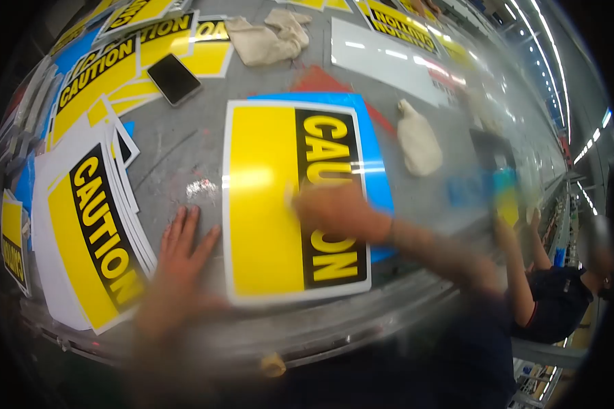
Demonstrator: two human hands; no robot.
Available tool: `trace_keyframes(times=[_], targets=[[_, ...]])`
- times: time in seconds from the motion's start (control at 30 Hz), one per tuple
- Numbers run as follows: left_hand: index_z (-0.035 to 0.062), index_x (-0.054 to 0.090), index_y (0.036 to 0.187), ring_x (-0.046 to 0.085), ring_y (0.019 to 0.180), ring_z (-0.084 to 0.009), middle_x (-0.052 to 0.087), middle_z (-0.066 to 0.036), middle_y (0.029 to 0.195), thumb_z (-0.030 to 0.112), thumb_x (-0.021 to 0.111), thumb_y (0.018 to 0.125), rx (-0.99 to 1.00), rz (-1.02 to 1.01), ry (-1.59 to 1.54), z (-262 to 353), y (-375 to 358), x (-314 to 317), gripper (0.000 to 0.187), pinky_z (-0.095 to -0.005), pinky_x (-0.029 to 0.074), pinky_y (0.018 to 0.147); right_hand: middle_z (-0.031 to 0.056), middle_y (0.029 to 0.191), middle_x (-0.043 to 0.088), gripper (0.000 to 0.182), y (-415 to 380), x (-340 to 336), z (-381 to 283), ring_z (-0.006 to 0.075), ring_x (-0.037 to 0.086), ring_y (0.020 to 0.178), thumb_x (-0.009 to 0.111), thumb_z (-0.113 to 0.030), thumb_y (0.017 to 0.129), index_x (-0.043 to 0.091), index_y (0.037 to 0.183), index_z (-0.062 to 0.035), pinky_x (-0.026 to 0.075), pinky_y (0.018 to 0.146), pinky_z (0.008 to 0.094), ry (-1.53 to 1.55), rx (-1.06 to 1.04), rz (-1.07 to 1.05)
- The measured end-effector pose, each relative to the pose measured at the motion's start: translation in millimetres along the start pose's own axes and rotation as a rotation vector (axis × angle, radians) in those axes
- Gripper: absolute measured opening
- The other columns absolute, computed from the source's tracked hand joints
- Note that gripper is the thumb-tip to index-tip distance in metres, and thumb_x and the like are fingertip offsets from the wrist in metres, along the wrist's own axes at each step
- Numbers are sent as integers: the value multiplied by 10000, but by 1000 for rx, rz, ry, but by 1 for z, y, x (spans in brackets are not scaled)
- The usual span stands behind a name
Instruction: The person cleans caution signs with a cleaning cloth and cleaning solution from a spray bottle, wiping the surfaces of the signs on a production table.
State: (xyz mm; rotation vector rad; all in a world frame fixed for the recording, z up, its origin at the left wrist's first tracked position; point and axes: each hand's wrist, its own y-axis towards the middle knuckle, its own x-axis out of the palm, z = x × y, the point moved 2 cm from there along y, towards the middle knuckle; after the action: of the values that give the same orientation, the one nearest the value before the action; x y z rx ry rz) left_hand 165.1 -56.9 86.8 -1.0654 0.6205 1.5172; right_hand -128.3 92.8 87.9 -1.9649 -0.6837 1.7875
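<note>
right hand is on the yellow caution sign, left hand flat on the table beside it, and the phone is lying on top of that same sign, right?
Not quite. The head view shows the phone lying further back on other signs, not on the caution sign under the right hand. The left hand does lie flat on the table beside it.

Glossy yellow caution sign (280,204) on a scuffed grey table (177,150); cloth rags (269,37).

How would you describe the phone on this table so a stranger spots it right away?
On the grey worktable, look up and left of the big yellow caution sign under the right hand. The phone lies there, a plain black slab partly on printed signs, the only dark, unlettered thing.
</note>
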Motion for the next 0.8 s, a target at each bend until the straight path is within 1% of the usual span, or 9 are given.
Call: trace_keyframes(times=[0.13,0.17,0.27,0.37,0.47,0.53,0.6,0.63,0.8], targets=[[94,423,1680,88,1684,-488,156,-262,1813,539,1008,517,8,12,-15,2,0,-1,1376,-634,138,1347,59,807,683,251,-9,34,-5,210,738,681,679,-235,1035,691,1210,-55,588,593,345,77,-177,799],[99,429,1676,85,1686,-484,154,-259,1814,548,1005,517,-2,11,-33,2,0,-1,1370,-634,139,1348,84,849,693,143,-17,47,-48,233,727,726,735,-199,998,692,1106,-116,572,582,368,-88,-156,622],[108,434,1674,85,1688,-477,156,-261,1813,558,1001,514,-15,-4,-16,0,-1,1,1367,-635,140,1348,86,812,676,117,-32,40,-44,220,725,700,739,-214,982,694,1027,-116,557,566,372,94,-288,784],[128,433,1679,84,1689,-476,160,-248,1817,571,999,509,5,-12,7,3,-1,1,1373,-641,143,1347,84,864,701,194,-21,41,2,252,736,727,772,-241,963,684,1082,-116,540,583,382,479,-4,682],[143,430,1684,82,1688,-477,159,-237,1820,596,990,502,19,25,9,-3,-2,4,1385,-642,141,1347,69,866,683,159,-42,54,-51,243,709,743,767,-237,967,673,1040,-132,548,653,409,122,-137,774],[144,430,1685,81,1689,-475,159,-238,1820,603,987,499,20,14,8,-6,-2,5,1388,-642,140,1348,59,868,682,167,-51,59,-53,250,690,713,771,-241,960,660,1021,-133,515,610,407,177,-250,748],[138,434,1681,86,1688,-477,165,-240,1818,595,993,498,20,19,21,-6,-1,5,1386,-644,145,1346,59,844,680,152,-50,36,-16,246,695,715,774,-221,961,652,972,-132,494,582,397,150,-4,649],[136,435,1679,88,1687,-478,167,-242,1818,594,994,499,26,19,29,-5,-1,4,1383,-644,147,1345,40,702,620,98,-43,34,8,233,664,596,699,-201,969,663,920,-125,497,516,388,216,1,951],[110,439,1665,92,1681,-499,170,-262,1810,598,988,512,13,-6,41,-5,-2,5,1367,-651,154,1338,-6,739,591,125,-81,75,-50,144,624,583,756,-235,972,653,990,-167,447,486,363,109,-147,864]])
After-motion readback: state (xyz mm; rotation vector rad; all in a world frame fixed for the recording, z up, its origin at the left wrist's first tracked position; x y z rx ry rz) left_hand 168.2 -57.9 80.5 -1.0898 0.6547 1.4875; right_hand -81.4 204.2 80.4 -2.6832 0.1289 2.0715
